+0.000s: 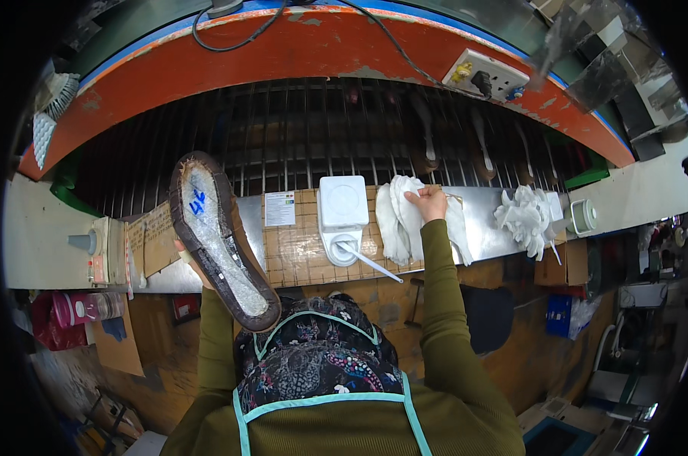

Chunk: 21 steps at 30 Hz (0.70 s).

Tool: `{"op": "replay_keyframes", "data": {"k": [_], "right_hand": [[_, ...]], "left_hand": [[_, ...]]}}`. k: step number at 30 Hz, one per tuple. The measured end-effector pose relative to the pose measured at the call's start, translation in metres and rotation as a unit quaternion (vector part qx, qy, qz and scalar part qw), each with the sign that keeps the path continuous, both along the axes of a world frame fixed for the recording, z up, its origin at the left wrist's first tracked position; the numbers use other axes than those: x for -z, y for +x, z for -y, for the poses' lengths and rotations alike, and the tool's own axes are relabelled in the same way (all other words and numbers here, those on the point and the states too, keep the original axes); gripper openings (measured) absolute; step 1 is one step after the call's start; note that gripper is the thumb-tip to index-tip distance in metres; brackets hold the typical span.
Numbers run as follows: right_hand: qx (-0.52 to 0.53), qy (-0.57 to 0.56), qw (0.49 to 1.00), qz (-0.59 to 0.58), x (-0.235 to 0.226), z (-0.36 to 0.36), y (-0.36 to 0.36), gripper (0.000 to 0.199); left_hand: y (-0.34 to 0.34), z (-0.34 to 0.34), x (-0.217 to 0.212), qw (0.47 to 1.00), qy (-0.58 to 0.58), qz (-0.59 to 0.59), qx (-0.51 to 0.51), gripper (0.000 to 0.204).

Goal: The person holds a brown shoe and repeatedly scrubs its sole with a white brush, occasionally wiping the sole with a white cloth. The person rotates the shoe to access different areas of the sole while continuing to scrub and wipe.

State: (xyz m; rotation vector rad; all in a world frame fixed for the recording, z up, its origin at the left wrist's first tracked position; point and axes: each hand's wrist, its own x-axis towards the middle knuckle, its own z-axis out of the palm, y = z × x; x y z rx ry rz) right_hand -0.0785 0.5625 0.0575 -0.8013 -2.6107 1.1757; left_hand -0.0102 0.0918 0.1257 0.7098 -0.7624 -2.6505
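My left hand [195, 263] is closed around the side of a brown shoe upper [231, 194], mostly hidden behind it. Its underside faces up, showing a pale grey, shiny sole area [230, 262] with a blue handwritten mark near the far end. Ahead and to the right, my right hand [429, 203] pinches the top of a white cloth [396, 220] draped on the bench edge. Between the hands stands a white plastic pot [342, 199]. A white-handled stick [374, 264], its end hidden, leans out of the pot's round front opening.
Cardboard [298, 251] covers part of the metal bench [477, 228]. Crumpled white cloths [526, 216] and a small white container [583, 216] lie to the right. Behind runs a rack of metal rods [283, 137] under an orange beam [321, 49] with a socket strip [487, 74].
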Motion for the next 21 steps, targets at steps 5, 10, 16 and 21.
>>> {"op": "replay_keyframes", "data": {"k": [5,10,16,21], "right_hand": [[-0.017,-0.033,0.997,-0.071,0.018,-0.004,0.003,0.029],[-0.023,-0.042,0.988,-0.148,0.028,-0.003,0.014,0.027],[-0.121,0.080,0.965,-0.218,-0.007,0.002,0.054,0.018],[-0.166,0.143,0.966,-0.140,-0.027,0.007,0.109,0.016]], "left_hand": [[0.002,-0.007,-0.004,0.999,0.011,-0.012,0.037,0.073],[0.003,-0.019,-0.009,0.997,0.014,-0.026,0.077,0.073],[0.006,-0.031,0.003,0.984,0.000,-0.122,0.131,0.076],[0.008,-0.034,0.013,0.929,0.038,-0.285,0.233,0.077]]}}
